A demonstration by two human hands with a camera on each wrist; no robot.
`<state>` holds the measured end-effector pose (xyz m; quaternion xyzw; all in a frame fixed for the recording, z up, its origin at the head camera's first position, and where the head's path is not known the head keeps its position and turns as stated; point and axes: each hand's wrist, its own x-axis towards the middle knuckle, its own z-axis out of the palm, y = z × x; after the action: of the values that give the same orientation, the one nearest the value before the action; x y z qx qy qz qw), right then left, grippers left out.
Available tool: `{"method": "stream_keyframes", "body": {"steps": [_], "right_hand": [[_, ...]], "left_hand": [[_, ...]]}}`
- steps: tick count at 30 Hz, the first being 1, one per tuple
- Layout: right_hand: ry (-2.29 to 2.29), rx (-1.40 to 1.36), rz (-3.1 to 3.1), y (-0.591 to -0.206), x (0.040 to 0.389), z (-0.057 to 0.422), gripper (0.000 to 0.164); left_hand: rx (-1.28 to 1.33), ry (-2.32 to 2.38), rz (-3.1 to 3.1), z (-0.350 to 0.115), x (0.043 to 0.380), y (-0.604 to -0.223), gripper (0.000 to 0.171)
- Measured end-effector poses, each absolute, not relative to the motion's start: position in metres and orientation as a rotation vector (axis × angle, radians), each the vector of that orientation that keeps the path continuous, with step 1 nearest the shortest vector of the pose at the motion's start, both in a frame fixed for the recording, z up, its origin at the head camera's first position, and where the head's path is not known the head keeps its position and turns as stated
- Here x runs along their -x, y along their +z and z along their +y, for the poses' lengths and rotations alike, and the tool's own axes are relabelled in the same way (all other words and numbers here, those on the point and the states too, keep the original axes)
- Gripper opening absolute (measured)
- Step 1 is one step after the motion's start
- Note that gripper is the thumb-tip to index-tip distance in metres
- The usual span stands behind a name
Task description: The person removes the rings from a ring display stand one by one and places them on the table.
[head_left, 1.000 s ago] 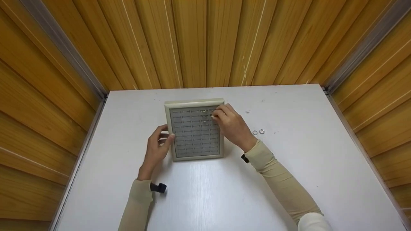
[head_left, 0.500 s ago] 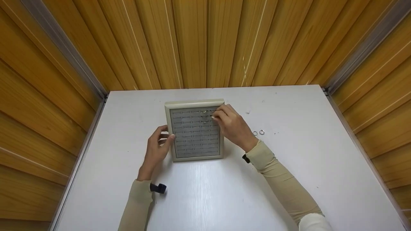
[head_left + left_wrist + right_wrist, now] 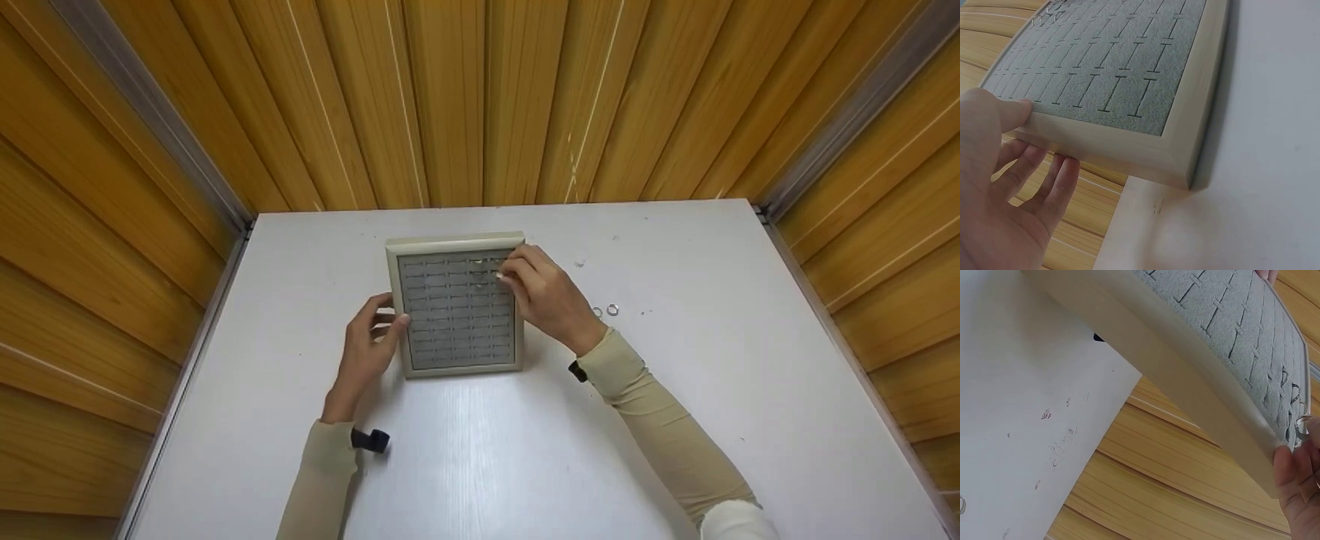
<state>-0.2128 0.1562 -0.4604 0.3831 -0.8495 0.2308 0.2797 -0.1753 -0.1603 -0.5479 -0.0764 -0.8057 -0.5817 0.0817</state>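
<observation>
A ring display tray [image 3: 457,322], with a pale wooden frame and grey slotted felt, is propped tilted on the table. My left hand [image 3: 367,345] grips its left edge. In the left wrist view, the thumb [image 3: 1015,114] lies on the front of the frame and the other fingers are behind. At the tray's upper right, my right hand [image 3: 551,300] pinches a silver-looking ring [image 3: 1301,428] against the felt; the fingers partly hide it. Several rings sit in nearby slots, among them one ring [image 3: 1284,377] seen in the right wrist view.
Two loose rings lie right of the tray on the white table [image 3: 712,360], one ring [image 3: 613,310] fully visible and the other partly behind the right hand. A small shiny piece [image 3: 579,263] lies farther back. Wood-patterned walls [image 3: 450,105] enclose the table's back and sides.
</observation>
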Motion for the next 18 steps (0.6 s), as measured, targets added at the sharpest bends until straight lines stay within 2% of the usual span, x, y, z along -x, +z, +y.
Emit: {"method": "stream_keyframes", "body": {"steps": [12, 18], "right_hand": [[0.603, -1.036, -2.273, -0.464, 0.205, 0.167, 0.006], [0.628, -1.022, -2.285, -0.467, 0.203, 0.177, 0.009]], "left_hand": [[0.255, -1.727, -2.409, -0.161, 0.174, -0.551, 0.040], [0.255, -1.730, -2.405, -0.162, 0.175, -0.551, 0.042]]}}
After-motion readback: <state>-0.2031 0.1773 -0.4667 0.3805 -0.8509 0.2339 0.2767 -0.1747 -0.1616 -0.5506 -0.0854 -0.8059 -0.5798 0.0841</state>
